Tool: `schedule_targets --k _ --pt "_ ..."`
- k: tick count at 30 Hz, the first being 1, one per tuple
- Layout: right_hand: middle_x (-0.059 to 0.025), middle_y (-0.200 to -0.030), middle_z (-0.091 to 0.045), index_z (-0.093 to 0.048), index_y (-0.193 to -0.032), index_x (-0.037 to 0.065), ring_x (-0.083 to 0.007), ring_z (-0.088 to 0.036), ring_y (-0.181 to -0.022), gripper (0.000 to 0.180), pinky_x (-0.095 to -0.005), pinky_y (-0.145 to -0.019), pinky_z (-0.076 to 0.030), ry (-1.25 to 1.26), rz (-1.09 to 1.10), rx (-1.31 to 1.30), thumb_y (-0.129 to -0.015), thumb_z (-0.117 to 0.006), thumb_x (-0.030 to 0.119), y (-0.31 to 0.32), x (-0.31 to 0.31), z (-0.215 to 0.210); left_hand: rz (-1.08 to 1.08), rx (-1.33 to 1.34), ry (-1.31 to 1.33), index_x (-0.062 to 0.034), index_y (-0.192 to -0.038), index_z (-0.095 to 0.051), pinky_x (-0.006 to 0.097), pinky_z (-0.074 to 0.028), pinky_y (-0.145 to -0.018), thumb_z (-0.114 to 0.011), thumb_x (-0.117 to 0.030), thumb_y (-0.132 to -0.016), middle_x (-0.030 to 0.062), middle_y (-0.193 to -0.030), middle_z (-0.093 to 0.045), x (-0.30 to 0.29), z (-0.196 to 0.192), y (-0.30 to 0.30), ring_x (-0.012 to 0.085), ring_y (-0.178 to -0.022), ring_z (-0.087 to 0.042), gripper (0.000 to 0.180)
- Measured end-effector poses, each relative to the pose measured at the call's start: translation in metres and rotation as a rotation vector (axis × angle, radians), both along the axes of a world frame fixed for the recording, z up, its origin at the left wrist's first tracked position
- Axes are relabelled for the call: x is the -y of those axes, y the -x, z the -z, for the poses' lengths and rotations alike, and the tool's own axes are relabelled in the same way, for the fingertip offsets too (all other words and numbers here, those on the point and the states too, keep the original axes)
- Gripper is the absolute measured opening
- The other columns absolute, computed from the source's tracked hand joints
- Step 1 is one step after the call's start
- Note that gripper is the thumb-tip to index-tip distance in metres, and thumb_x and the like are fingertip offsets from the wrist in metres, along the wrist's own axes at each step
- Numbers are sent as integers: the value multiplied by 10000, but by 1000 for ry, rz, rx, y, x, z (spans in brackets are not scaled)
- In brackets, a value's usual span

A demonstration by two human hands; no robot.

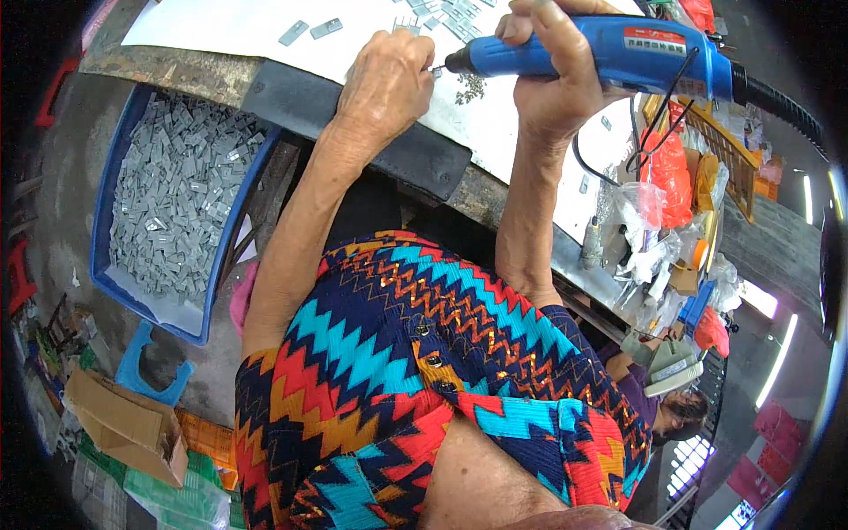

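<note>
While gripped, blue power screwdriver (pixel 609 49), black-tipped

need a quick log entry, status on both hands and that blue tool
Right hand gripping blue power screwdriver. Left hand pinching a small part at its tip on the white sheet. Loose grey metal pieces nearby, none under the tip.

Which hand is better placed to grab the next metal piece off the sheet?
Left. The left hand rests on the white sheet beside the loose metal pieces, pinching only a small part at the tool tip. The right hand is wrapped around the blue power tool.
</note>
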State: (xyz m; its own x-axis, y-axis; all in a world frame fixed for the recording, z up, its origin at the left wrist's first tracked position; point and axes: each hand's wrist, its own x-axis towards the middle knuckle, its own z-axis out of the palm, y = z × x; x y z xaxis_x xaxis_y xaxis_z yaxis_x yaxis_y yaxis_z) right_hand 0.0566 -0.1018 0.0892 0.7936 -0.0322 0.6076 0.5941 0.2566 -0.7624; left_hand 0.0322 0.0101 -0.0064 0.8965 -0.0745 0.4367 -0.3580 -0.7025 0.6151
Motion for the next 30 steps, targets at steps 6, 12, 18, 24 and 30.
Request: schedule_targets --k 6,12,18,24,30 --pt "-112 -678 -574 -532 -835 -31 -143 -537 -525 113 -273 -530 -469 26 -35 50 -733 -575 -11 -2 1 2 -4 -25 -2 -26 -787 -572 366 -452 -711 -671 -44 -695 96 -759 -551 1 -2 0 249 -764 -542 137" --pt "-98 -666 -570 -532 -828 -30 -133 -529 -517 115 -265 -507 -460 62 40 54 -730 -584 1 0 1 1 10 -38 28 -31 -794 -578 369 -453 -721 -672 -37 -699 96 -763 -554 4 -6 0 248 -768 -541 133" --pt "-79 -660 -555 -524 -820 -24 -118 -511 -513 114 -254 -502 -447 49 42 48 -726 -584 2 2 -3 10 18 -53 27 -26 -795 -580 368 -455 -721 -673 -31 -700 99 -770 -557 0 -2 -1 252 -769 -541 134" --pt "-77 -684 -566 -533 -820 -15 -118 -525 -543 122 -251 -513 -454 98 -45 -5 -722 -599 13 1 1 9 0 -54 53 -23 -786 -579 370 -453 -706 -682 -27 -689 100 -779 -572 2 -2 0 253 -772 -547 141" --pt "-66 -686 -569 -545 -758 10 -119 -530 -558 106 -247 -538 -458 166 39 -25 -701 -633 30 -4 -6 6 9 -26 82 -19 -749 -566 361 -454 -675 -669 -22 -691 93 -726 -556 1 0 -2 249 -735 -543 119"
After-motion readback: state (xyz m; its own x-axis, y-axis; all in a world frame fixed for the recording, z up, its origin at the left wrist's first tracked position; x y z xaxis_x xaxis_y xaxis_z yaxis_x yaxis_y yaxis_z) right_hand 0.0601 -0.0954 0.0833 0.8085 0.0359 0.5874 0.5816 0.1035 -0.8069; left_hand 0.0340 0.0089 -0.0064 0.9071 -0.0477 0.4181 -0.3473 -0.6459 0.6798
